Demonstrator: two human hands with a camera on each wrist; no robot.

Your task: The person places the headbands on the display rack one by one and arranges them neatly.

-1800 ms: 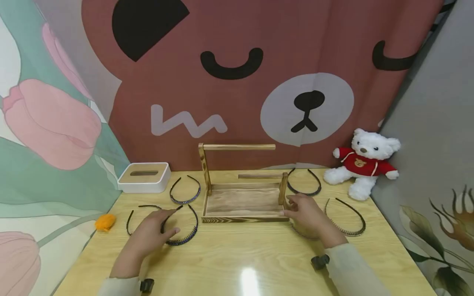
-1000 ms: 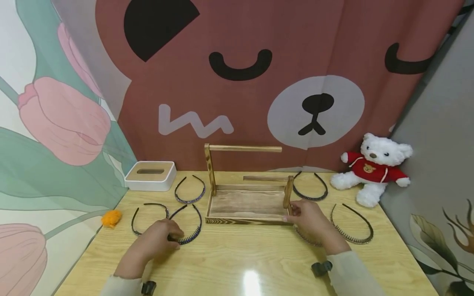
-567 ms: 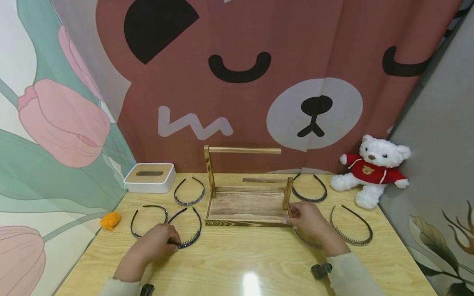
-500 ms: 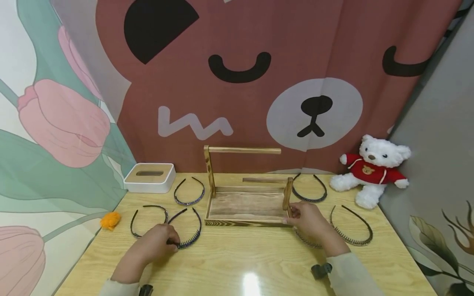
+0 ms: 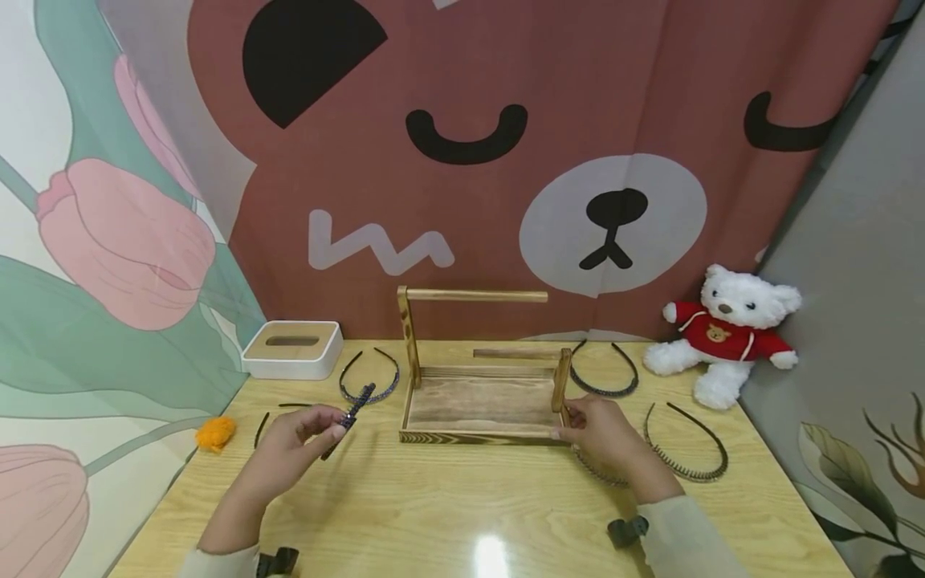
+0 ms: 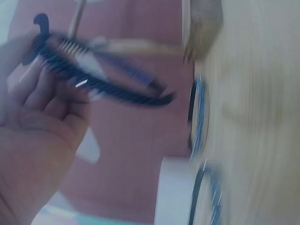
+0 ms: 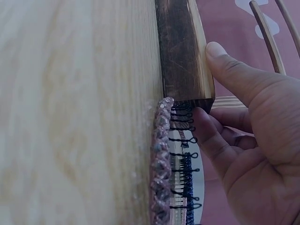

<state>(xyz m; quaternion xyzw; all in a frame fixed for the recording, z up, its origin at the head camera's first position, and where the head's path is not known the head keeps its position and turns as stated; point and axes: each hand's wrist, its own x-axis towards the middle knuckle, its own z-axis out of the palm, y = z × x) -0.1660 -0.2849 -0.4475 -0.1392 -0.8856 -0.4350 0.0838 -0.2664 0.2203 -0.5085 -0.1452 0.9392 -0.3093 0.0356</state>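
Observation:
My left hand (image 5: 285,453) pinches a dark, glittery toothed headband (image 5: 360,403) between thumb and fingers, lifted off the table left of the rack. The left wrist view shows this headband (image 6: 108,86) blurred, its two ends pointing away from the palm. At centre stands a wooden display rack (image 5: 480,439) with a shallow tray base and two posts, each bearing a bar. My right hand (image 5: 603,429) grips the front right corner of its base, thumb on the edge. A pinkish beaded headband (image 7: 161,164) lies below that hand, partly hidden in the head view.
More headbands lie around: one behind left (image 5: 370,397), one beyond the left hand (image 5: 262,429), one behind right (image 5: 607,392) and one at right (image 5: 697,475). A tissue box (image 5: 289,369), an orange fuzzy thing (image 5: 215,433) and a white teddy bear (image 5: 723,337) stand near the edges.
My left hand has taken hold of the dark toothed headband and raised it from the table, turning it edge-on. The right hand stays at the rack's corner.

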